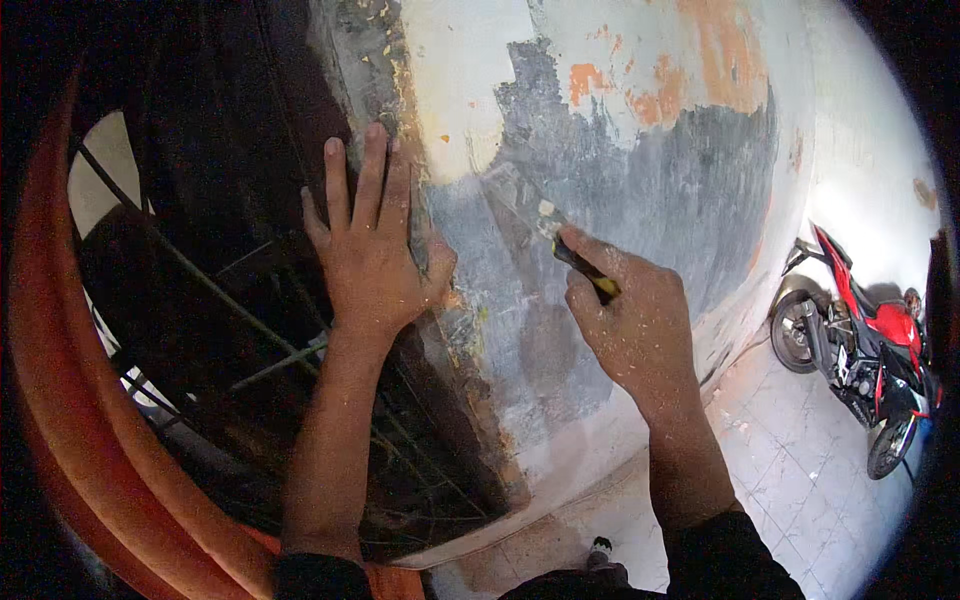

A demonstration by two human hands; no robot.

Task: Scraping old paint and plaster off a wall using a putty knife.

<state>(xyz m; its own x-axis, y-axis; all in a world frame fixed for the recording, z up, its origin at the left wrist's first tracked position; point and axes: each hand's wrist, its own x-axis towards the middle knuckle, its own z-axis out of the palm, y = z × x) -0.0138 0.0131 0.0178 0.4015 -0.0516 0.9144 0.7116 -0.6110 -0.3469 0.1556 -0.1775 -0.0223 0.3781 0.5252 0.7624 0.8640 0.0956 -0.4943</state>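
My right hand [635, 315] is closed around the black and yellow handle of a paint scraper [530, 205]. Its flat blade rests against the wall [640, 200], where white paint gives way to a bare grey patch with orange spots above. My left hand [370, 235] lies flat with fingers spread along the wall's worn left edge [470, 380], beside the dark opening. Pale flecks dot both hands and forearms.
A red and black motorcycle [860, 350] stands at the right on the tiled floor [790, 450]. Left of the wall edge is a dark area with thin bars [210, 250], and orange cloth [110, 430] hangs at the far left.
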